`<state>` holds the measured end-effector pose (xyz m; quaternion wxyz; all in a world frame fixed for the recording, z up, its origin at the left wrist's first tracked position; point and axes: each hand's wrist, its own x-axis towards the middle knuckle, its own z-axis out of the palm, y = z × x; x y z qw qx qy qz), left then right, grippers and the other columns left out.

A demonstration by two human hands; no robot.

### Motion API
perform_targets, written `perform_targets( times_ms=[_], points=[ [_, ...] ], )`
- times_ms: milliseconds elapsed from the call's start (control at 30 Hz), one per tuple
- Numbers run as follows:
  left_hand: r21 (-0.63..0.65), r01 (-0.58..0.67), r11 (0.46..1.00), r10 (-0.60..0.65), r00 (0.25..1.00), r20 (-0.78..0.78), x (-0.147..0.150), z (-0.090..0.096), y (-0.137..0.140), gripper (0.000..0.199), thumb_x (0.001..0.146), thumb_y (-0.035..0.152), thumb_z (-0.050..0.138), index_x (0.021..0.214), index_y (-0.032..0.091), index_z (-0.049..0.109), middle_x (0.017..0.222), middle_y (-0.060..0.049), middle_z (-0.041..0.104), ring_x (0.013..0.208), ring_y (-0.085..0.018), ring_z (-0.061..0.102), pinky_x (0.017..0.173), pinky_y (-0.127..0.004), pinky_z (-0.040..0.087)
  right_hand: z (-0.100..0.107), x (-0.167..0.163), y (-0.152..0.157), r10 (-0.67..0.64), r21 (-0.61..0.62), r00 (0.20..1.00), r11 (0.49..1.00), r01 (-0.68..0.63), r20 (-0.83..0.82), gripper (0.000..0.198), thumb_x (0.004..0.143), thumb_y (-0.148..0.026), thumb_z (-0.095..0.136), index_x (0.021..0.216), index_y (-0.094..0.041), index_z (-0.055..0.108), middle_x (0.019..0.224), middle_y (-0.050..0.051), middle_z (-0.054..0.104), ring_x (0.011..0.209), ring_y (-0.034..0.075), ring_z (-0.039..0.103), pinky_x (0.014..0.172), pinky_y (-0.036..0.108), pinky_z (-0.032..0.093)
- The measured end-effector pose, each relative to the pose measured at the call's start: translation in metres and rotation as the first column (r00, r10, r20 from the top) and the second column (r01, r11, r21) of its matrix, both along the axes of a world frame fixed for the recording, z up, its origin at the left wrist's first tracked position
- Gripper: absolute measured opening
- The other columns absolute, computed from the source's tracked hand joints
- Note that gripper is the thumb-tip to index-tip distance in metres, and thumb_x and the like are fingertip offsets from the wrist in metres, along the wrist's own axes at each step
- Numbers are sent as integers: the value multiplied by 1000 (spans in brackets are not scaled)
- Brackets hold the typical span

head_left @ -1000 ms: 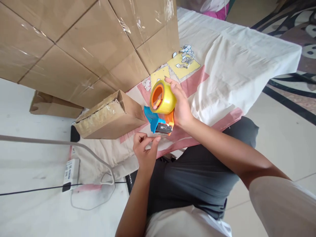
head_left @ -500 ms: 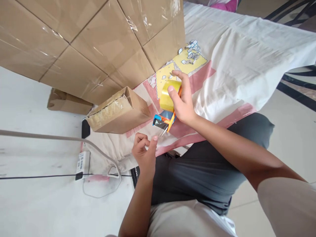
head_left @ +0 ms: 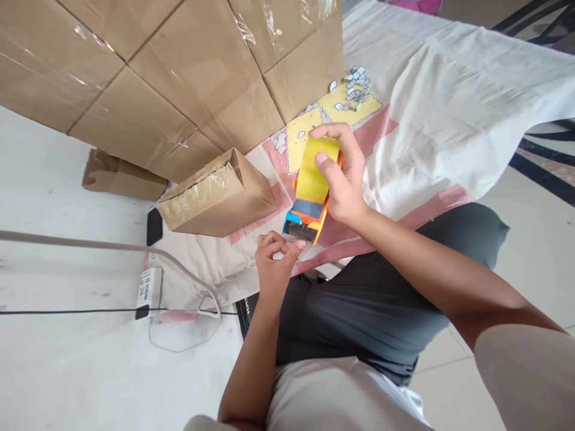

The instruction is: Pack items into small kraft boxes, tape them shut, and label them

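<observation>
My right hand (head_left: 344, 173) is wrapped around a tape dispenser (head_left: 308, 221) with an orange and blue frame. A wide yellow-looking roll of packing tape (head_left: 317, 170) sits in it, under my thumb. At the dispenser's blue-edged front, my left hand (head_left: 275, 263) has its fingers curled and its thumb at the loose tape end, which appears pinched there. Left of the dispenser, a closed cardboard box (head_left: 220, 197) lies on the cloth-covered table, with clear tape along its top seam.
Taped cardboard boxes (head_left: 197, 78) are stacked behind. Yellow sheets (head_left: 303, 134) with small paper scraps (head_left: 357, 84) lie on the white and pink cloth (head_left: 431, 108). A smaller box (head_left: 123, 173), a power strip (head_left: 149, 292) and a grey cable (head_left: 179, 263) are at the left.
My left hand has moved right and up to the dispenser's front edge. The dispenser has turned slightly in my right hand, showing more of the roll's face.
</observation>
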<state>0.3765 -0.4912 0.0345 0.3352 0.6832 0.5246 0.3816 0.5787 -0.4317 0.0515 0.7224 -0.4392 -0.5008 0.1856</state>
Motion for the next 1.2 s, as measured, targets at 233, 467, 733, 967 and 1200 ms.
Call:
perform_targets(
  times_ms=[233,467,733,967,1200],
  points=[
    [26,-44,999,45,998,-46,-2,8,-5,49,84,47,79,49,23,55,64,0,48,82,-20,47,82,-36,38,5,15,1,-49,54,994,998,44,99,55,91,-81,47,115,-32,56,122,6,65,125,30,61,117,55,48],
    [-73,-18,997,16,1000,-19,-2,-4,0,41,85,47,77,52,27,67,65,-1,50,87,-22,50,85,-37,39,9,8,-5,-121,109,992,987,116,35,49,96,-76,44,111,-31,56,114,6,66,112,26,65,107,47,56],
    [-53,-17,998,18,1000,13,-4,-15,6,36,84,38,78,52,25,66,66,0,53,83,-20,50,82,-36,38,-15,-4,6,-33,-64,994,998,27,-107,50,94,-77,44,117,-34,57,119,5,68,116,27,66,103,48,59],
    [-78,-10,997,18,995,99,3,-19,-1,34,84,39,77,54,25,70,67,0,56,83,-19,52,82,-34,40,-9,-14,2,95,-85,855,983,-160,-509,22,93,-50,62,101,-31,58,92,0,63,91,20,69,91,40,63],
    [-38,-12,999,16,992,128,12,-14,-14,40,83,42,79,50,23,65,63,0,51,78,-18,50,76,-32,39,3,-19,-8,170,-153,715,919,-363,-678,18,91,-45,58,96,-30,50,79,-3,51,59,15,54,64,35,59]
  ],
)
